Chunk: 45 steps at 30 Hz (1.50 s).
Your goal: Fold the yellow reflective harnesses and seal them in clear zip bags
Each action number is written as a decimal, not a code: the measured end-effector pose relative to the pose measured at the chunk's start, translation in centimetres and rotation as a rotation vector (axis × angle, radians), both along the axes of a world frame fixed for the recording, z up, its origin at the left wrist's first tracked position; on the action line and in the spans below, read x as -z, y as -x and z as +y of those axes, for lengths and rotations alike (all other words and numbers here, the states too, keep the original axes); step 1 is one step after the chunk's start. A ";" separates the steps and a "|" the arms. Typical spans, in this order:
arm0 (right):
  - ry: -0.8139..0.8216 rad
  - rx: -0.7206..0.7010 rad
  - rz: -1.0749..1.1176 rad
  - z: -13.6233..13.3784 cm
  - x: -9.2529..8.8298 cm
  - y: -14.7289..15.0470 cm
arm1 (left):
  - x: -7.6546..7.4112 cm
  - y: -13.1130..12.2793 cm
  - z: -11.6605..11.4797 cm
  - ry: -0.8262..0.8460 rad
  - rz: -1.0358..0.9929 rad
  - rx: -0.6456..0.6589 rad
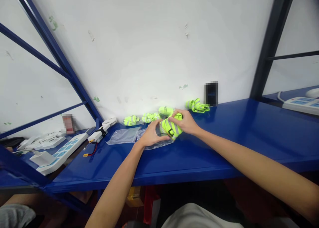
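My right hand (186, 121) grips a rolled neon-yellow reflective strap bundle (171, 127) with grey bands and a black buckle. On the left side of that bundle, my left hand (151, 135) is curled round a clear plastic bag (159, 145), thumb along the bag's near edge. The bundle's lower left part appears to be inside the bag's mouth; how deep is hidden by my fingers. Behind my hands along the wall lie more rolled yellow bundles: one at the left (131, 120), one in the middle (150, 117) and another (165, 111) partly covered.
A flat clear bag (124, 135) lies left on the blue table (199, 161). Beyond it are a white handheld fan (109, 122), wired connectors (91, 150) and a power strip (63, 153). Another yellow bundle (197, 105) sits by a pixelated dark object (211, 94) at the wall.
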State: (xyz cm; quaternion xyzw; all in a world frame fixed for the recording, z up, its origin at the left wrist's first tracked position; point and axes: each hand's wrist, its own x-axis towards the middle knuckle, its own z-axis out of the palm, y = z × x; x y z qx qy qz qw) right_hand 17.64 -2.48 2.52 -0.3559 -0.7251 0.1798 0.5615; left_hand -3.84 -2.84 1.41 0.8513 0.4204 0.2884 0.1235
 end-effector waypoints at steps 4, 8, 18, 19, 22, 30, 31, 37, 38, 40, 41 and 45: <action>0.021 -0.204 -0.020 -0.2 0.0 -0.2 | 0.3 0.2 0.3 -0.057 0.029 0.018; 0.048 -0.281 -0.051 -0.4 -0.3 -0.4 | 0.1 -0.2 -0.3 -0.025 0.097 0.029; -0.069 -0.104 -0.146 -1.3 -0.6 0.4 | -0.7 -0.9 -1.0 -0.082 0.168 0.003; -0.064 -0.077 -0.144 -1.4 -0.5 0.7 | -0.7 -1.1 -0.9 -0.125 0.185 -0.002; -0.050 -0.017 -0.126 -1.4 -0.2 1.5 | -0.7 -1.6 -0.7 -0.237 0.206 -0.006; -0.007 0.138 0.073 0.2 -0.1 1.0 | -0.9 -0.3 -0.4 -0.406 0.230 -0.037; 0.001 0.136 0.091 0.4 0.0 0.8 | -0.7 -0.1 -0.2 -0.401 0.259 -0.040; 0.043 0.114 0.191 1.1 0.4 0.7 | 0.1 0.1 0.1 -0.352 0.316 -0.029; 0.064 0.103 0.226 1.2 0.4 0.7 | 0.1 0.0 0.1 -0.356 0.302 -0.037; 0.138 0.080 0.310 1.3 0.4 0.6 | 0.1 -0.2 -0.1 -0.372 0.275 -0.047; 0.186 0.068 0.355 1.4 0.4 0.6 | 0.0 -0.3 -0.1 -0.384 0.265 -0.048; 0.367 -0.001 0.530 1.7 0.3 0.5 | 0.0 -0.2 0.1 -0.432 0.245 -0.046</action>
